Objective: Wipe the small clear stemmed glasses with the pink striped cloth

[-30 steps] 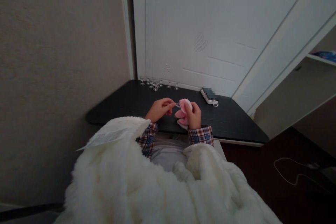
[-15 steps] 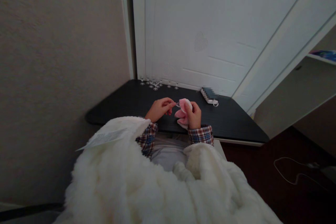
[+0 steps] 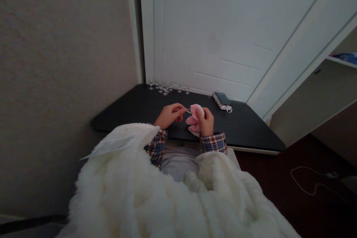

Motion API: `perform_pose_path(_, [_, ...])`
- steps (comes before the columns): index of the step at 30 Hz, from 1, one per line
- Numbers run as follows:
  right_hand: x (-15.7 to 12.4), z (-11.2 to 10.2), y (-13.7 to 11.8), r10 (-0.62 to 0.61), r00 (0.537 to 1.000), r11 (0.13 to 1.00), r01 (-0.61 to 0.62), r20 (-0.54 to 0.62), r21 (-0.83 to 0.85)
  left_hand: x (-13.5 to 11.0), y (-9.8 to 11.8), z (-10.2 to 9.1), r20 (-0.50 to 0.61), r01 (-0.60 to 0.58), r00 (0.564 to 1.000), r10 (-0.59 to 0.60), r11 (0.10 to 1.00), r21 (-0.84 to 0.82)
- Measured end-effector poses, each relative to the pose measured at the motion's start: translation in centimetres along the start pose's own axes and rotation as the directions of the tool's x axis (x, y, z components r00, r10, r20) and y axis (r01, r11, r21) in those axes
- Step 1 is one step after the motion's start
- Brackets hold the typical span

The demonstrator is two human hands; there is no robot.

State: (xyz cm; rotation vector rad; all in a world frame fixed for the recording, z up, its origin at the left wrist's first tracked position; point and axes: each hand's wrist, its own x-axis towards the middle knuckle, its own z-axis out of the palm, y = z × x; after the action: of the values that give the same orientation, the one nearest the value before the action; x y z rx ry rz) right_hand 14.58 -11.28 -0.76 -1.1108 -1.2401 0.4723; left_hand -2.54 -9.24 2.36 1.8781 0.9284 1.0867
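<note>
A small clear glass-like piece [image 3: 189,111] is pinched between the thumb and forefinger of the left hand [image 3: 169,116], the grip closed firmly on it. A soft pink cloth pad [image 3: 194,116] is clasped in the right hand [image 3: 206,122], with the fingers curled round it. The two things are held touching, just above the near part of the black wood-grained bench [image 3: 131,113]. The clear piece is judged to be light, stiff, smooth and easily cracked or let slip (its exact shape is too small to be made out), so it is best taken at one end with the fingertips only. The pink pad is judged to be soft and yielding and may be gripped anywhere. Plaid shirt cuffs [image 3: 213,143] are seen at both wrists, and a white fluffy blanket [image 3: 167,200] with a paper tag [image 3: 107,148] is bunched close beneath them, the one thing judged likely to hinder the forearms. At the bench's far edge, well apart from the hands, a cluster of tiny clear stemmed glasses [image 3: 164,88] is stood before a white panelled door [image 3: 209,26]. A white oblong device [image 3: 223,103] is laid further right.
</note>
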Motion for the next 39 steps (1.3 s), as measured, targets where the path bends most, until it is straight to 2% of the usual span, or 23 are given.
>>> perform_pose_path(9, [-0.02,0.03,-0.31,0.026,1.0,1.0,-0.026,0.003,0.013,-0.07,0.32,0.04,0.002,0.006,1.0,-0.006,1.0,0.011])
perform_pose_path(39, [0.02,0.01,0.06,0.001,1.0,1.0,-0.001,0.018,0.0,-0.05,0.04,0.13,-0.001,-0.006,1.0,0.006,1.0,0.002])
